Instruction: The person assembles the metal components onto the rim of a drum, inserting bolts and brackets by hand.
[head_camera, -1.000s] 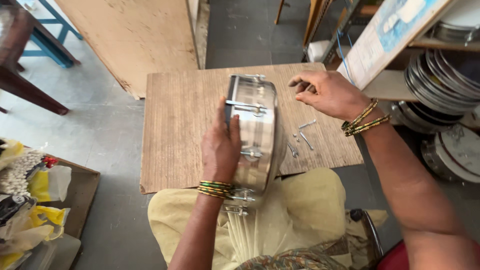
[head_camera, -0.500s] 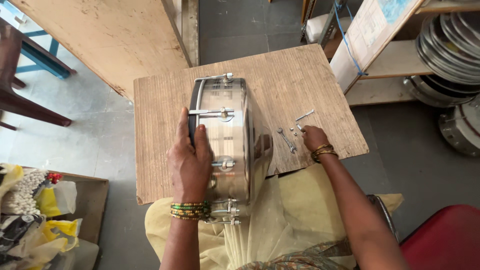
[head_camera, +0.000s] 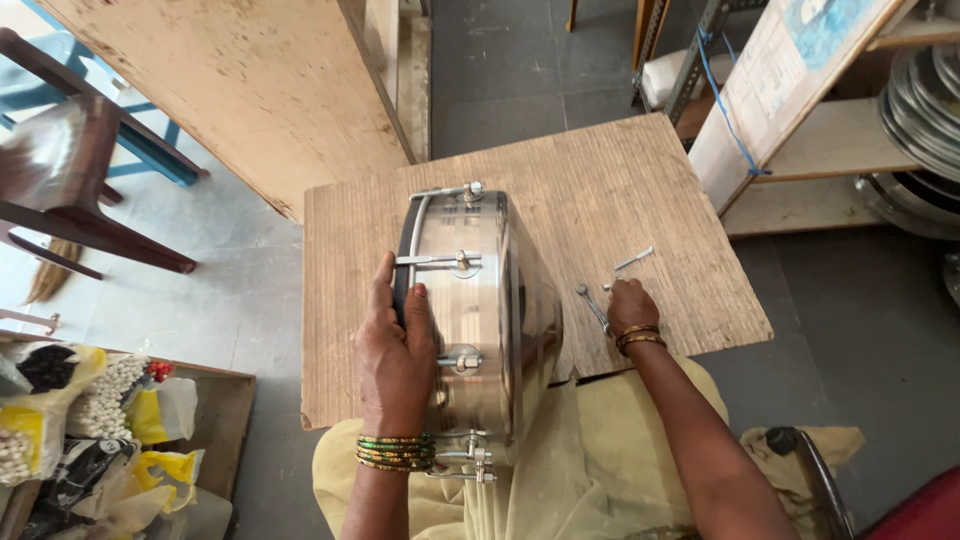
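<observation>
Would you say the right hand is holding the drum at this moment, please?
No, the right hand rests on the board by the small wrench, apart from the drum, which only the left hand grips.

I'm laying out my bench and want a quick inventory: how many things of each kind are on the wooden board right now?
Steel drum shell, standing on edge, left hand gripping it: 1
Small spanner, by the right hand: 1
Loose bolt: 1
Total: 3, on the board. Any further small parts by the right hand are too small to tell.
</observation>
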